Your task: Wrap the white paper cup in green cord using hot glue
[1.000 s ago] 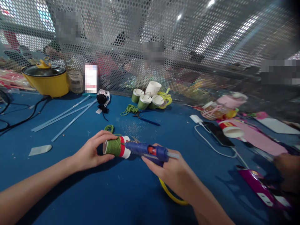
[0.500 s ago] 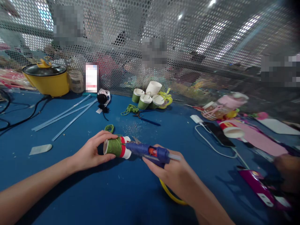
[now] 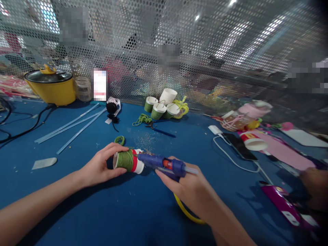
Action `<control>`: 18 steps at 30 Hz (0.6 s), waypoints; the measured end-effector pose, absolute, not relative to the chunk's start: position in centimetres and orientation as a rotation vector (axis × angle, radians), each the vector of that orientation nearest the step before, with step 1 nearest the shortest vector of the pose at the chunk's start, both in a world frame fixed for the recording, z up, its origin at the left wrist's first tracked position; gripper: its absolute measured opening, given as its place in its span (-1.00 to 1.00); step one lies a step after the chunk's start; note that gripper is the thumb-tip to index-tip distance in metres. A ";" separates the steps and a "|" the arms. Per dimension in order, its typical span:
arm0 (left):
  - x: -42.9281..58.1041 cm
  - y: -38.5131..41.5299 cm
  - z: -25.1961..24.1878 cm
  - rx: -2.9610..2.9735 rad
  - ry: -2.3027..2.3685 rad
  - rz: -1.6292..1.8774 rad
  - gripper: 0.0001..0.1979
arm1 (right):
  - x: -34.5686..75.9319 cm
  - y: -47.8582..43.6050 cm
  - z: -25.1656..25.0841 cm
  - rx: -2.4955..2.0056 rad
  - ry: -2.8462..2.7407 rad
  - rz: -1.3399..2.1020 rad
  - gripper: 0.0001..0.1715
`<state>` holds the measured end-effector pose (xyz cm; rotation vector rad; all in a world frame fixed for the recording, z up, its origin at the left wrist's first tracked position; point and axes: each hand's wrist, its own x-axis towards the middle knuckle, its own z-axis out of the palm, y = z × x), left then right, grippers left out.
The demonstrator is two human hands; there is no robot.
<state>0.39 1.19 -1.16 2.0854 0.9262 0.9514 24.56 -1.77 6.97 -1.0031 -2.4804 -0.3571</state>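
My left hand [image 3: 104, 164] grips a paper cup [image 3: 125, 161] lying on its side, fingers over the top and thumb below. Green yarn is wound around part of the cup; a red band and white paper show at its right end. In my right hand [image 3: 186, 184] is a blue hot glue gun [image 3: 160, 164], a clear glue stick poking out of its back. The gun's nozzle meets or nearly meets the cup at the red band beside the yarn. A coil of green yarn [image 3: 119, 140] lies just behind the cup. Behind the gun's nozzle, a metal blade is partly hidden.
Yarn-wrapped cups [image 3: 159, 110] stand at the back near blue-handled pliers [image 3: 161, 130]. Clear glue sticks [image 3: 77, 131] and a yellow electric pot [image 3: 55, 87] are on the left. To the right lie a phone [image 3: 239, 146] with a white cable and a purple device [image 3: 279, 203]. Another person's hand [image 3: 315, 182] is at the right edge.
The glue gun has shifted very slightly, its nozzle still at the red band. My left hand and the cup stay in place.
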 end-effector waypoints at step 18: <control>0.4 1.2 -1.3 1.972 0.939 0.933 -0.56 | 25.0 -2.0 6.0 -1.169 -2.332 0.162 -0.87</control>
